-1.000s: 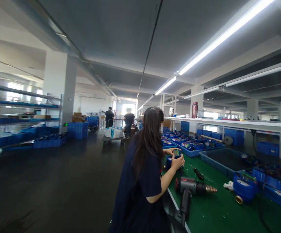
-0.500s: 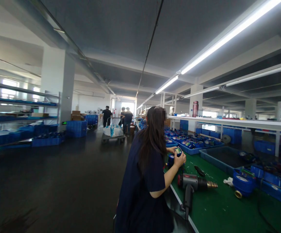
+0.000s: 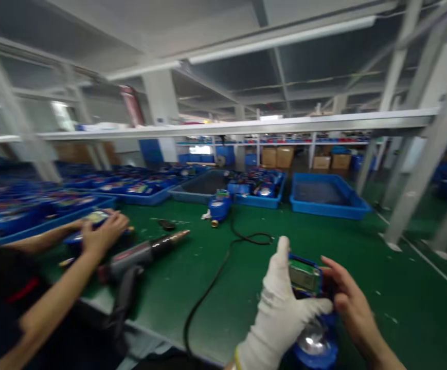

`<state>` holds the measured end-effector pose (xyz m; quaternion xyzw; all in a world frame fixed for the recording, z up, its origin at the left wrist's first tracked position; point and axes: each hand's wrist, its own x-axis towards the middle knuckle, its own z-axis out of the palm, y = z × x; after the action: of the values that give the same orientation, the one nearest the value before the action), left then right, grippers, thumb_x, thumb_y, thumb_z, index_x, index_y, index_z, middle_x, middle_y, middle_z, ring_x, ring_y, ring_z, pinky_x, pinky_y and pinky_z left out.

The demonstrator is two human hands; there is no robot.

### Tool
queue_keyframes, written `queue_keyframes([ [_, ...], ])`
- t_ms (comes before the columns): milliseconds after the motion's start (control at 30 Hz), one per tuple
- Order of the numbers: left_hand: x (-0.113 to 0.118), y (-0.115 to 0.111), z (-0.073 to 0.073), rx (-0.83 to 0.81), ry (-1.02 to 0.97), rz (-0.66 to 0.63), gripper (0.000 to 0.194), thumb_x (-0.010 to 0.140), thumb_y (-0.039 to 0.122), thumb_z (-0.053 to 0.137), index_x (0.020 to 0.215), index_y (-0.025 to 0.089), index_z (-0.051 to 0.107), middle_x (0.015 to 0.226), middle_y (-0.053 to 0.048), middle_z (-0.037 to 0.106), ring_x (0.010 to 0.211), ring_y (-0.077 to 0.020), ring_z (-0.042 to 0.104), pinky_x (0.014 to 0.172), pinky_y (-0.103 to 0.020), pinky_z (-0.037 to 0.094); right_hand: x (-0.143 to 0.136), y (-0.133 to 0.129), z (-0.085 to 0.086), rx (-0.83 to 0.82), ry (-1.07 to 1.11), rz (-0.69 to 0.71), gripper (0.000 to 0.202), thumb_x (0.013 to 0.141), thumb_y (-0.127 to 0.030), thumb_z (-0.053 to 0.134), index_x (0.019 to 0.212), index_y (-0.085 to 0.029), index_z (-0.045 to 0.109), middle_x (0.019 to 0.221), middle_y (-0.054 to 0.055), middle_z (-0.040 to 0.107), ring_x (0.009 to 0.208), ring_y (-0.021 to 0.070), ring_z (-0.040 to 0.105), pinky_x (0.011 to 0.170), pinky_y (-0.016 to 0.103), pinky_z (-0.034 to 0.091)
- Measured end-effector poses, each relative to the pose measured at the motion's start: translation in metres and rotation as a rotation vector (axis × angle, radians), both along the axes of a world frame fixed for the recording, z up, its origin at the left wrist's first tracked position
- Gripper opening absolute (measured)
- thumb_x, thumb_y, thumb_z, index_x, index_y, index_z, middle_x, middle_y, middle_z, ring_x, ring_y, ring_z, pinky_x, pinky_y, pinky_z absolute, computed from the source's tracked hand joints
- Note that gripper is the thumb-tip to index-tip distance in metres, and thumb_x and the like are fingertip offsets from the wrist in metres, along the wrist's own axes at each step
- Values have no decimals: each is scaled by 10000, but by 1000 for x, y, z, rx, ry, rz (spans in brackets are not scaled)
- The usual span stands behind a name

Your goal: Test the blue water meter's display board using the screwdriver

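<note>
In front of me on the green bench stands a blue water meter (image 3: 316,341) with a round clear dial. Its raised top, an open blue housing with a green circuit board and small display (image 3: 305,275), sits between my hands. My left hand (image 3: 279,308), in a white knitted glove, grips the housing from the left, thumb across its front. My bare right hand (image 3: 352,300) holds its right side, fingers partly hidden behind it. Another blue meter with a brass end (image 3: 219,206) stands farther back.
At left, a co-worker's hands (image 3: 105,228) hold another meter. A heat gun (image 3: 142,254) lies between us, a black cable (image 3: 217,275) across the green bench (image 3: 254,288). Behind are blue trays of meters (image 3: 260,199), a blue tray (image 3: 329,208) and a white shelf (image 3: 246,127) on posts.
My view has swung right and down, from the aisle and the co-worker to the bench before me. Both my hands and the meter they hold have come into view.
</note>
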<state>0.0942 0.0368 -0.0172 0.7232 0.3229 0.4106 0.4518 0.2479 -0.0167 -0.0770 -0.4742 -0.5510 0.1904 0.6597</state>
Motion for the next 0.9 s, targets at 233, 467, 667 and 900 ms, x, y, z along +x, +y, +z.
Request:
queue_keyframes([
  [233, 5, 11, -8, -166, -148, -174, 1044, 847, 339, 803, 1614, 438, 102, 1591, -87, 423, 1289, -272, 601, 1108, -448, 482, 14, -8, -9, -63, 130, 61, 686, 990, -583, 641, 1533, -242, 397, 1497, 135, 455, 1350, 330, 470, 1142, 596, 355],
  [467, 3, 16, 1, -438, -306, -249, 1019, 818, 211, 820, 1582, 487, 204, 1563, -66, 452, 1253, -231, 615, 993, -324, 566, 15, -6, -1, -47, 226, 98, 791, 911, -704, 687, 1515, -252, 452, 1330, 113, 583, 1157, 270, 602, 1007, 463, 488],
  [667, 3, 9, 2, -441, -360, -207, 941, 810, 193, 828, 1536, 511, 321, 1535, -33, 503, 1187, -209, 648, 955, -292, 582, 15, -6, -5, -63, 230, 69, 863, 824, -750, 733, 1501, -271, 494, 1238, 99, 622, 1131, 267, 607, 1004, 449, 494],
  [900, 6, 15, -8, -362, -395, -209, 816, 820, 134, 804, 1457, 518, 468, 1511, 8, 557, 1146, -157, 669, 957, -224, 560, 10, -10, 7, -22, 321, 153, 712, 886, -619, 746, 1489, -345, 486, 1293, 54, 636, 1139, 220, 648, 963, 309, 543],
])
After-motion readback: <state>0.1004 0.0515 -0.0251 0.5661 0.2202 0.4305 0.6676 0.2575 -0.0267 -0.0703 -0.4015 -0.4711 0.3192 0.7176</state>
